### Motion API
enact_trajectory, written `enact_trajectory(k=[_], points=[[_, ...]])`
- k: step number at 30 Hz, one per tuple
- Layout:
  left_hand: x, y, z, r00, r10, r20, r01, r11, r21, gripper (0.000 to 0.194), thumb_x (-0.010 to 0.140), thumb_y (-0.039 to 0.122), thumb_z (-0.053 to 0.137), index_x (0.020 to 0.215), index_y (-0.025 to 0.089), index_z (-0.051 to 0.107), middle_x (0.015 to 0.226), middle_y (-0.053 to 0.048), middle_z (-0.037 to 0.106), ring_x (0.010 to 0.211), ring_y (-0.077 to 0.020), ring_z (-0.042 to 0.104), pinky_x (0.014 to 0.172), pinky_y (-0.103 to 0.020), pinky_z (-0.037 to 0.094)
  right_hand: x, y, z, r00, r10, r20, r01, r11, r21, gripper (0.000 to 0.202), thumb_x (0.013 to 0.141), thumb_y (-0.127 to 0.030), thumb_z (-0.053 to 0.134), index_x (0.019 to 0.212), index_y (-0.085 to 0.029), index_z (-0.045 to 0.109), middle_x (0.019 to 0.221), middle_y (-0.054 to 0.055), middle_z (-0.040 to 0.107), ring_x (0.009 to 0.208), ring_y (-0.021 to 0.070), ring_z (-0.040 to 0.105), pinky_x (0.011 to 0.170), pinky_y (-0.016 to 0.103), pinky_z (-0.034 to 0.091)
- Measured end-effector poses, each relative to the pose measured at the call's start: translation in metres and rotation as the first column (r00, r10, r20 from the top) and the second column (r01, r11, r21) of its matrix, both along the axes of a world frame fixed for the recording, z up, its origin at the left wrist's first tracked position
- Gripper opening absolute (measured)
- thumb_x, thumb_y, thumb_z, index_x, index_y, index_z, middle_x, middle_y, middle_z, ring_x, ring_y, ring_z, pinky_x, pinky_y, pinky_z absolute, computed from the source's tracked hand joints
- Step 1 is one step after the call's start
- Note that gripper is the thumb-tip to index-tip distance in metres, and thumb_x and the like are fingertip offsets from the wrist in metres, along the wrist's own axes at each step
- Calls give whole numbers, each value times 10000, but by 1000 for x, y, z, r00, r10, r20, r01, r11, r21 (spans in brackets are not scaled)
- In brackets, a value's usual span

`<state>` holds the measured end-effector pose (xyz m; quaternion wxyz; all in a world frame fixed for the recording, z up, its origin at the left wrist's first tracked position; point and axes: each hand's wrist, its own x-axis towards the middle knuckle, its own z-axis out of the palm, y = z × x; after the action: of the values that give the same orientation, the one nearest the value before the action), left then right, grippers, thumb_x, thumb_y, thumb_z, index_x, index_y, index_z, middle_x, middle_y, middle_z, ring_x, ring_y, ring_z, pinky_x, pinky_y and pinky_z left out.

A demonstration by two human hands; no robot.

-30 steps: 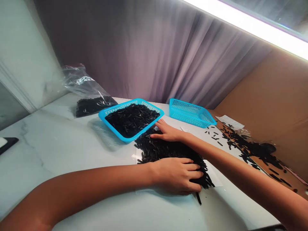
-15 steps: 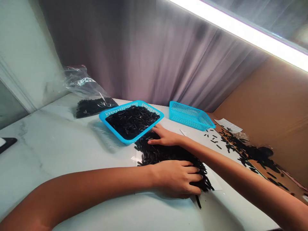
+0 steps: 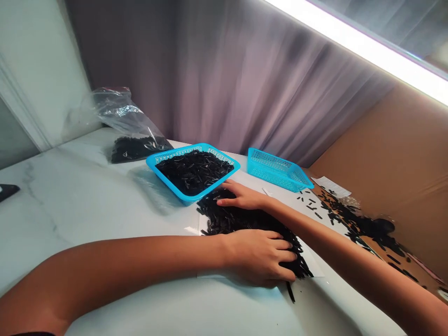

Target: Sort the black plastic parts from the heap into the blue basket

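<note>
A pile of small black strips (image 3: 219,218) lies on a white sheet (image 3: 313,261) on the marbled table. My left hand (image 3: 261,256) rests palm down on the near side of the pile, its fingers spread toward the right. Farther back, my right hand (image 3: 243,196) lies on the pile with thumb and fingers apart, its fingertips close to the blue basket (image 3: 191,198). That basket is heaped with black strips (image 3: 196,170). One loose strip (image 3: 290,292) sticks out below my left hand's fingers. The undersides of both hands are hidden.
A clear plastic bag (image 3: 136,147) of black pieces stands at the back left. A second blue basket (image 3: 276,172) sits at the back right. Scattered black pieces (image 3: 371,226) and a paper slip (image 3: 331,186) lie near the brown right side. A dark object (image 3: 7,192) is at the left edge.
The view has shifted slightly. Both hands keep nearly the same places on the pile, and the baskets stand as before.
</note>
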<state>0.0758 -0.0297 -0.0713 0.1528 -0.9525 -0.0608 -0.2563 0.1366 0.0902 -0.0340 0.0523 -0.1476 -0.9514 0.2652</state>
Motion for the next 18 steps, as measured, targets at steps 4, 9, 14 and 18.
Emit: enact_trajectory(k=[4,9,14,18], points=[[1,0,0,1000,6,1,-6,1000,-14,178,943,322,565,982,246,721,1112,-85,688,1020,-220,637,929,-362,494,-2,-4,2,998,51,42,-53,997,62,577,906,-496,635,1379,-179,549,1531,149,422,1415,332,389,1204,528,247],[3,2,-4,1000,-2,23,2,1000,-27,165,929,329,589,990,258,724,1130,-77,694,1040,-224,641,918,-368,505,-2,-7,4,995,84,57,-92,980,178,532,929,-516,594,1337,-175,568,1449,158,488,1342,329,462,1163,527,324],[3,3,-7,1000,7,20,-7,1000,2,235,959,327,528,1044,236,727,1187,-86,687,1094,-234,632,982,-383,483,-2,-17,14,992,64,105,-95,945,314,479,936,-544,566,1224,-168,637,1270,166,627,1179,338,586,1043,517,446],[3,3,-2,999,22,-26,-21,1000,15,330,992,303,433,1098,216,733,1220,-87,688,1151,-257,609,1068,-411,426,-7,-42,26,995,8,101,-51,901,430,494,966,-526,522,1260,-149,642,1221,178,679,1112,345,639,970,491,482]])
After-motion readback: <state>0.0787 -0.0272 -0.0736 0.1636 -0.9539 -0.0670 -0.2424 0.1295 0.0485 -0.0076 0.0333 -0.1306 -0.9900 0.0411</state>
